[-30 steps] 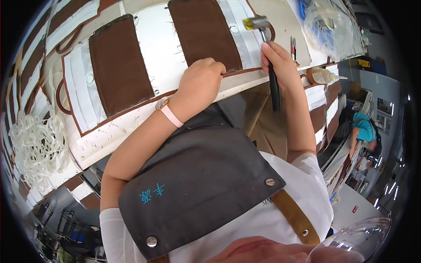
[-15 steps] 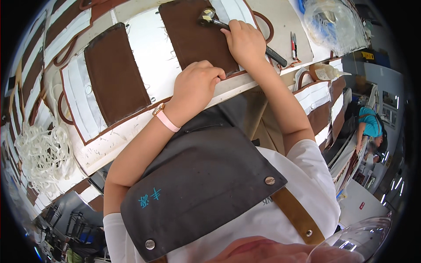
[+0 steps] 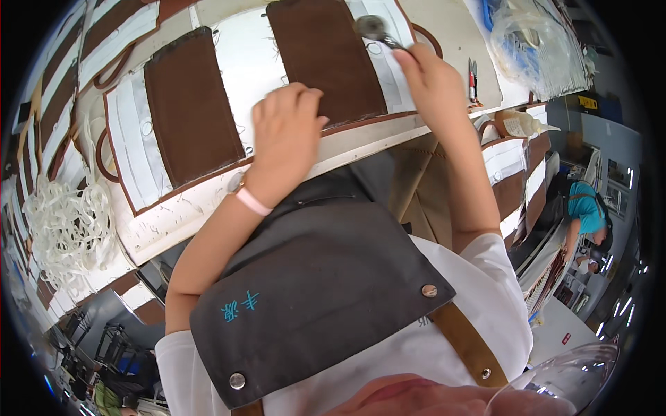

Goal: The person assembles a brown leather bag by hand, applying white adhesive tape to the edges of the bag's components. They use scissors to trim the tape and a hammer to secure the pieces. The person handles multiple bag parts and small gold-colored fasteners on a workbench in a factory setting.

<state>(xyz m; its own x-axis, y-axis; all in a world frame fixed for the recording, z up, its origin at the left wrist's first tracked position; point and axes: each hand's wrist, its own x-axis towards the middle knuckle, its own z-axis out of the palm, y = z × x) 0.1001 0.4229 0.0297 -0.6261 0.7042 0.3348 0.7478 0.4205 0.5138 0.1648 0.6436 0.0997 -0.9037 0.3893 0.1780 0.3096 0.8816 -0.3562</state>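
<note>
On the pale tabletop [image 3: 451, 28] in front of the person lie two dark brown rectangular leather panels, each set on white lining pieces with brown trim. The left hand [image 3: 284, 139] rests flat with fingers together on the near edge of the right-hand brown leather panel [image 3: 326, 59], pressing it down just above the tabletop's front rim; a pink band circles that wrist. The right hand [image 3: 430, 80] is closed around the handle of a small metal-headed hammer [image 3: 374, 29], whose round head sits at the far right corner of that same panel, touching or just over it; I cannot tell which. The left-hand brown leather panel [image 3: 189, 104] lies well apart from both hands, untouched. Off to the left edge sits a tangled heap of white cord [image 3: 66, 222]. To the right of the hammer hand a small red-handled tool [image 3: 472, 76] lies on the tabletop, and beyond it a crumpled clear plastic bag [image 3: 534, 41]. The person wears a dark grey apron [image 3: 312, 298] with a tan strap over a white shirt.
</note>
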